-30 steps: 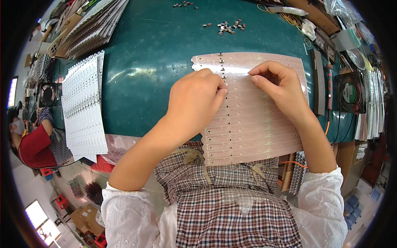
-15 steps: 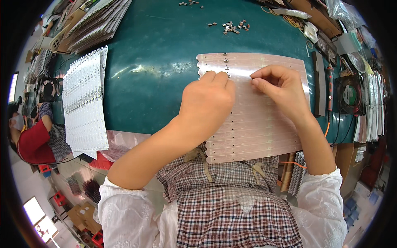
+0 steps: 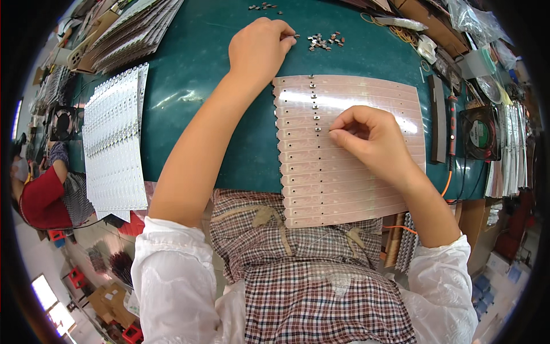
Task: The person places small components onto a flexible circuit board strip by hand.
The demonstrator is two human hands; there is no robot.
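Note:
A pinkish panel of long, parallel circuit-board strips lies at the table's near edge, partly over my lap. Small metallic connectors sit in a column on its upper rows; dark holes continue down the lower rows. My left hand reaches beyond the panel's far left corner, thumb and forefinger closed at a small loose connector. Over the panel, just right of the lowest connector, is my right hand. Its thumb and forefinger pinch a tiny dark thing that is too small to name.
Loose connectors lie in a heap beyond the panel, with another few farther off. White strip boards are stacked at left. At right are a dark bar, a red-handled soldering iron and a fan.
My left hand has moved from the panel's upper left to the loose connectors farther away. My right hand has shifted nearer me and slightly left. The column of connectors on the panel is now uncovered.

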